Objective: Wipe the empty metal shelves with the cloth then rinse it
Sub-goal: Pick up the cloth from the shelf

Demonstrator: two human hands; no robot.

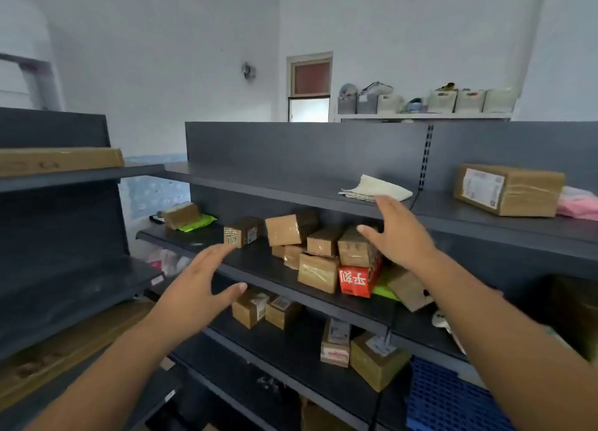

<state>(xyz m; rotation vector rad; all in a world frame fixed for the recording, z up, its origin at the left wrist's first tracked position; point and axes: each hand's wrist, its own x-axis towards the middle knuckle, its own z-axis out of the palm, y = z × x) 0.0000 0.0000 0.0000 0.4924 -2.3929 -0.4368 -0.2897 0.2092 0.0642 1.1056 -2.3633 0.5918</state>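
Both hands up in front of dark grey metal shelving, nothing held. Right hand (399,236) spread open, fingers (386,205) reaching up to the front edge of the top shelf (259,184), fingertips just short of the white cloth (377,188), contact unclear. Cloth lies folded and flat on the top shelf, near the slotted upright (426,153), rest of that shelf stretch to the left is bare. Left hand (200,285) open too, palm facing inward, fingers loosely spread, hovering in front of the middle shelf (207,252), touching nothing.

Taped cardboard parcel (509,189) with a label sits on the top shelf right of the upright, pink bag (579,204) just beside it at frame edge. Middle shelf below the cloth is crowded: a pile of small brown boxes (307,236), a red carton with white print (357,280), green packaging (383,289) under it, another brown box on a green pouch (194,221) at far left. Right forearm crosses in front of this pile. Lower shelf holds more small boxes (259,309) and labelled parcels (377,359). Blue plastic crate (453,401) bottom right. Left-hand shelf unit carries a long flat carton (61,160) on top. White baskets (443,100) line a cabinet at the back wall
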